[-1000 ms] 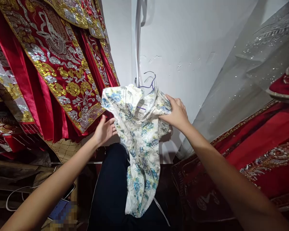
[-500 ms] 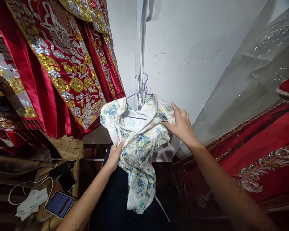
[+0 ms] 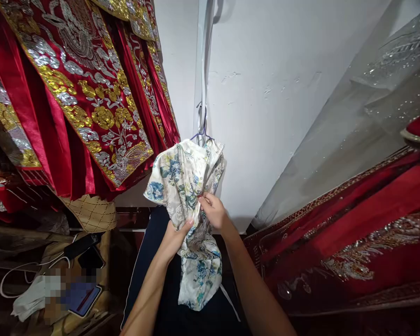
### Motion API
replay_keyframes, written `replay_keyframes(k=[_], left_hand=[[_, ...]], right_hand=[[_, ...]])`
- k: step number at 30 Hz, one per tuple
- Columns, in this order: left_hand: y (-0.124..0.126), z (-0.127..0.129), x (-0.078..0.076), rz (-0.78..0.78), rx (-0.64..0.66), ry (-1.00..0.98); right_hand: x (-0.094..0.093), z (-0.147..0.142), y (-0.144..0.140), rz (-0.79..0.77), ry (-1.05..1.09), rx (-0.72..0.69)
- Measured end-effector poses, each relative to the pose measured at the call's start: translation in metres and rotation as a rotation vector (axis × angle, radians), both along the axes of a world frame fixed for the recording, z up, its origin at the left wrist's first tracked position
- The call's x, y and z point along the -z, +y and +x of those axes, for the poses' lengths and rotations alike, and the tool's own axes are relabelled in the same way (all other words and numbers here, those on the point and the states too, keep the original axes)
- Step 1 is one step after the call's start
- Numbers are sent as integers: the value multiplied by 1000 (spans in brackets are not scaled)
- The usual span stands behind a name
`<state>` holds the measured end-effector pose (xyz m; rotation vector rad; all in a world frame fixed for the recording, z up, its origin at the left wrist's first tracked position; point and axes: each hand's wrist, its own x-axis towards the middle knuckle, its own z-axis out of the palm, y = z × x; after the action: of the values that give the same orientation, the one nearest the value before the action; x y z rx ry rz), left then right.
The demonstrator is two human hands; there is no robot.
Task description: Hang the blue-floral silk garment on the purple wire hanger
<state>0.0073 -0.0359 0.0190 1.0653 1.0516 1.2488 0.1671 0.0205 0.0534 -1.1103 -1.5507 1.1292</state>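
Hanging lengthwise from a purple hanger (image 3: 202, 135) by the wall, the floral garment (image 3: 189, 196) runs top to bottom. The left hand (image 3: 173, 238) grips it mid-length; the right hand (image 3: 213, 210) pinches it just above, both closed on cloth.

2 bare forearms — no sleeves, rings or watch visible.

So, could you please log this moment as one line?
left hand: grips floral garment | right hand: pinches it | garment: on purple hanger
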Motion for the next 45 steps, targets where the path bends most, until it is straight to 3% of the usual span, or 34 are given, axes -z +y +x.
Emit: replay_keyframes(k=[2,4,8,9,10,12,14,16,20,23,26,29,32,35,38,41,43,45], left_hand=[[-2,-7,0,25,-7,19],[-4,-14,4,53,-119,66],[-9,-17,9,289,-716,315],[-11,-15,7,381,-806,380],[-12,-11,3,459,-804,435],[-14,-1,-6,533,-583,476],[-14,10,-16,524,-316,442],[-11,20,-21,490,-206,409],[-9,31,-19,436,-197,406],[-11,32,-14,388,-184,378],[-7,30,-4,390,-156,414],[5,27,7,419,-126,465],[18,26,10,433,-103,490],[27,26,-13,470,-61,500],[37,25,-66,621,-111,404],[54,22,-125,832,-193,387],[67,20,-152,908,-187,456],[78,17,-166,958,-131,553]], right_hand=[[4,-2,-2,13,41,48],[10,-2,-12,21,109,131],[15,-5,-40,-72,247,202],[12,-6,-46,-96,253,181],[9,-8,-51,-107,247,155],[0,-10,-57,-102,211,102],[-6,-12,-61,-82,172,62],[-9,-11,-65,-73,147,32],[-12,-6,-65,-118,184,54],[-30,0,-48,-145,240,103],[-70,8,-12,-88,338,130],[-118,11,26,95,428,167],[-145,8,45,193,411,213],[-140,1,39,224,337,180],[-125,-5,25,247,298,140],[-123,-7,15,308,272,126],[-127,-5,14,370,283,170],[-130,0,17,391,306,229]])
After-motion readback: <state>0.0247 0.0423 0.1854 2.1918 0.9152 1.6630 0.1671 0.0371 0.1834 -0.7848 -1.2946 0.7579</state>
